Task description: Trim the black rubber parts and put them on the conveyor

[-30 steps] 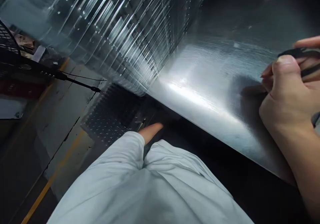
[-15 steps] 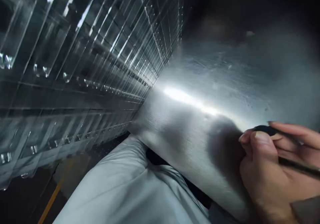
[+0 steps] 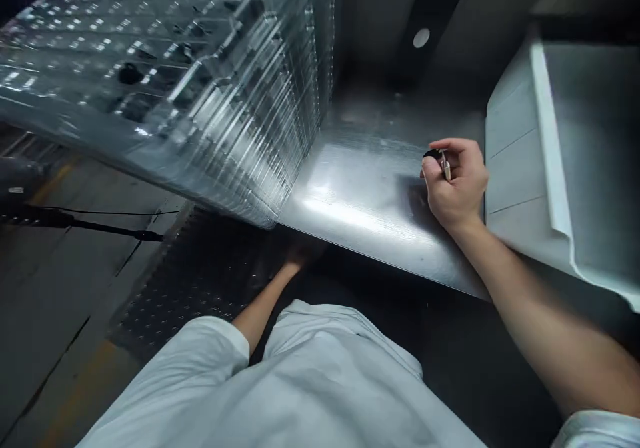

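Note:
My right hand (image 3: 457, 185) is closed over the metal worktop (image 3: 360, 198), gripping a small black piece with a silvery part (image 3: 446, 167). The fingers cover much of that piece, so its kind does not show. Low beside my lap, my left hand (image 3: 306, 251) hangs just in front of the worktop's near edge. It is dark and smeared by motion, and its fingers cannot be made out.
A tall stack of clear plastic trays (image 3: 240, 121) borders the worktop on the left. To the right stands a white bin (image 3: 517, 148). A dark panel with a round white spot (image 3: 421, 38) is behind. Black textured matting (image 3: 170, 301) lies on the floor.
The view has drawn back from the worktop, bringing the white bin and the tops of the trays into sight. My right hand still grips the black piece; my left hand now shows low down.

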Demonstrator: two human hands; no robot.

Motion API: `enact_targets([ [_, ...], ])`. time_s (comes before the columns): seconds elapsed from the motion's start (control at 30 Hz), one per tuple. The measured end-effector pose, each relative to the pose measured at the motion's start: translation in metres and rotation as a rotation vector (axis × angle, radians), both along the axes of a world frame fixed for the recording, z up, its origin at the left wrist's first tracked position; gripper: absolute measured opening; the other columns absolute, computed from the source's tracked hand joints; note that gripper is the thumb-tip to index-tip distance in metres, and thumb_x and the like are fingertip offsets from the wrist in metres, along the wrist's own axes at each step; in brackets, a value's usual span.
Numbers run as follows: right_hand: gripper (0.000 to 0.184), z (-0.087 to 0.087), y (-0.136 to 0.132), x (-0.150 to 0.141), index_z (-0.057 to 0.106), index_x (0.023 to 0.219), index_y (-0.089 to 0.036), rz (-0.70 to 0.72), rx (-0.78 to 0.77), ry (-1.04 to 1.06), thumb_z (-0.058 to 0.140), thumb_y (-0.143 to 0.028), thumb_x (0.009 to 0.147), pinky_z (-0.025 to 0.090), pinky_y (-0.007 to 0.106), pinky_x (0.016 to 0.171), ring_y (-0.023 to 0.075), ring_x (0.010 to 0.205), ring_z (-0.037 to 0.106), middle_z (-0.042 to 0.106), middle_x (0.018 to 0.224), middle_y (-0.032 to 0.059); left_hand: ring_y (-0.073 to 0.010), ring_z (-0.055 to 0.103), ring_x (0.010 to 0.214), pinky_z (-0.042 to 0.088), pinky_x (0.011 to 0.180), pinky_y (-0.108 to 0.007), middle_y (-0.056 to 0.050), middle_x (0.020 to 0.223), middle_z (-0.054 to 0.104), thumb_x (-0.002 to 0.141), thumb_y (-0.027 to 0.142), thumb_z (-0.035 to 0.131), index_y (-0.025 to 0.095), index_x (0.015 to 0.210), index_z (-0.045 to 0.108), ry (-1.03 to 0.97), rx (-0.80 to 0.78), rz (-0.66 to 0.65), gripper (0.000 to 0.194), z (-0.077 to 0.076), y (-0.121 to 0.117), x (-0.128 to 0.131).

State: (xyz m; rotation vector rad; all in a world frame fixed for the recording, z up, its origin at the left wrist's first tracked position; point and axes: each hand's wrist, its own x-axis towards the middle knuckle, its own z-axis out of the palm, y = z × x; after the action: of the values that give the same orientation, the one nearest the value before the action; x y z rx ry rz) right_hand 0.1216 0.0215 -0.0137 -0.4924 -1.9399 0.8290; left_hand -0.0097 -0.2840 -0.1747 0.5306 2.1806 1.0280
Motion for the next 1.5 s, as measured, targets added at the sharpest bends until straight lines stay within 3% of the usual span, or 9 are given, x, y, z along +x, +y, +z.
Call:
enact_targets([
  [0.17, 0.022, 0.006, -0.001, 0.000, 0.063, 0.110, -0.024, 0.021, -0.035, -0.020, 0.064, -0.037, 0.092, 0.046, 0.032, 0.059, 0.0197, 0.063, 0.061, 0.061, 0.073, -0.0026, -0.0127, 0.052, 0.058, 0.043, 0.060, -0.026, 0.002, 0.057, 0.054, 0.092, 0.016, 0.054, 0.013, 0.102, 0.077, -0.041, 0.157, 0.011, 0.025, 0.046, -0.014, 0.022],
  [0.33, 0.024, 0.012, -0.004, 0.003, 0.065, 0.108, -0.024, 0.057, -0.017, -0.042, 0.061, -0.042, 0.093, 0.046, 0.033, 0.061, 0.0199, 0.059, 0.059, 0.062, 0.070, -0.0019, -0.0101, 0.047, 0.056, 0.037, 0.059, -0.024, 0.003, 0.057, 0.052, 0.092, 0.030, 0.056, 0.013, 0.107, 0.078, -0.103, 0.428, -0.083, 0.032, 0.098, 0.004, 0.048],
  [0.57, 0.034, 0.019, -0.004, 0.006, 0.066, 0.107, -0.023, 0.045, -0.036, -0.102, 0.056, -0.053, 0.092, 0.048, 0.036, 0.064, 0.0230, 0.059, 0.060, 0.064, 0.070, -0.0001, -0.0107, 0.044, 0.059, 0.035, 0.059, -0.024, 0.001, 0.065, 0.061, 0.086, 0.024, 0.059, 0.019, 0.104, 0.084, -0.062, 0.361, -0.408, 0.031, 0.184, 0.021, 0.051],
  [0.67, 0.039, 0.020, -0.001, 0.006, 0.065, 0.107, -0.026, 0.034, -0.079, -0.136, 0.055, -0.061, 0.091, 0.050, 0.041, 0.065, 0.0281, 0.063, 0.064, 0.066, 0.072, 0.0017, -0.0109, 0.042, 0.058, 0.033, 0.058, -0.025, 0.002, 0.063, 0.057, 0.087, 0.024, 0.059, 0.021, 0.109, 0.083, -0.064, 0.441, -0.510, 0.033, 0.213, 0.046, 0.046],
  [0.8, 0.038, 0.019, 0.003, 0.010, 0.066, 0.105, -0.033, 0.021, -0.107, -0.120, 0.057, -0.066, 0.089, 0.054, 0.046, 0.065, 0.0343, 0.070, 0.068, 0.070, 0.080, 0.0029, -0.0109, 0.040, 0.060, 0.030, 0.058, -0.026, 0.001, 0.064, 0.057, 0.081, 0.021, 0.060, 0.020, 0.097, 0.084, -0.080, 0.615, -0.373, 0.029, 0.212, 0.130, 0.036],
  [0.97, 0.040, 0.008, 0.007, 0.006, 0.067, 0.115, -0.031, -0.046, -0.270, -0.004, 0.060, -0.063, 0.092, 0.051, 0.040, 0.055, 0.0304, 0.067, 0.066, 0.067, 0.077, 0.0027, -0.0089, 0.028, 0.045, 0.020, 0.049, -0.025, 0.007, 0.050, 0.043, 0.072, 0.024, 0.060, 0.013, 0.111, 0.072, -0.485, 0.716, -0.019, 0.042, 0.196, 0.229, 0.015],
  [1.13, 0.046, 0.009, -0.002, -0.005, 0.067, 0.117, -0.018, -0.027, -0.463, 0.098, 0.067, -0.058, 0.094, 0.047, 0.028, 0.055, 0.0192, 0.066, 0.058, 0.061, 0.077, 0.0024, -0.0058, 0.027, 0.042, 0.015, 0.046, -0.022, 0.008, 0.051, 0.047, 0.071, 0.030, 0.060, 0.014, 0.102, 0.065, -0.647, 0.766, -0.003, 0.035, 0.201, 0.231, 0.009],
  [1.33, 0.039, 0.008, -0.001, -0.010, 0.067, 0.117, -0.020, 0.038, -0.591, 0.236, 0.074, -0.050, 0.093, 0.035, 0.021, 0.046, 0.0139, 0.058, 0.050, 0.056, 0.072, -0.0008, -0.0079, 0.039, 0.050, 0.022, 0.048, -0.020, 0.005, 0.054, 0.050, 0.083, 0.048, 0.064, 0.013, 0.101, 0.065, -0.689, 0.744, -0.184, 0.039, 0.190, 0.232, 0.015],
  [1.5, 0.034, 0.013, -0.008, -0.008, 0.067, 0.117, -0.021, 0.157, -0.629, 0.219, 0.072, -0.046, 0.095, 0.035, 0.022, 0.046, 0.0135, 0.055, 0.048, 0.052, 0.067, -0.0030, -0.0073, 0.040, 0.052, 0.023, 0.049, -0.021, 0.004, 0.059, 0.052, 0.081, 0.060, 0.070, 0.012, 0.106, 0.069, -0.644, 0.773, -0.194, 0.054, 0.182, 0.233, 0.018],
])
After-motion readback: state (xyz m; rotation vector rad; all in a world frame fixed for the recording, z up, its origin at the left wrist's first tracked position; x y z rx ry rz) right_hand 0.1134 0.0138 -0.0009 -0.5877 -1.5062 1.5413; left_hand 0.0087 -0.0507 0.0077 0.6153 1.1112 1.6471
